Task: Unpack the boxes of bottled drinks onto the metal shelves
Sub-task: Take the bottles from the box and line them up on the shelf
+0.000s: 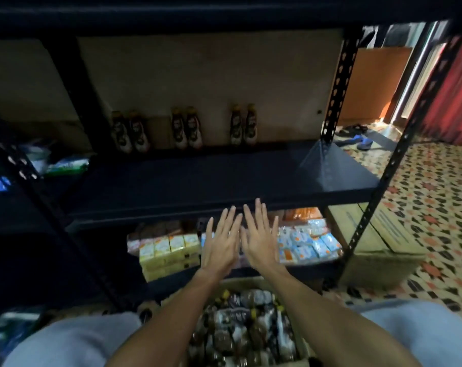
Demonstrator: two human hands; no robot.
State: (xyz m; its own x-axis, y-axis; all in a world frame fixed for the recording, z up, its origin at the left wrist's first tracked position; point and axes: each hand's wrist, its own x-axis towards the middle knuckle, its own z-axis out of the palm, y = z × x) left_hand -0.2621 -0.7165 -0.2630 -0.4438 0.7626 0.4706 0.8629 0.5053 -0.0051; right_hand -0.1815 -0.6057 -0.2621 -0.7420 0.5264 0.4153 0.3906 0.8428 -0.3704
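A dark metal shelf stands in front of me. Three pairs of bottled drinks stand upright along its back edge. Between my knees lies an open cardboard box filled with several more bottles. My left hand and my right hand are held flat side by side, fingers spread, in front of the shelf's front edge and above the box. Neither hand holds anything.
The lower shelf holds yellow drink cartons and blue-white packets. A closed cardboard box sits on the patterned floor at the right. Perforated shelf posts stand right and left. Packets lie on the left-hand shelf.
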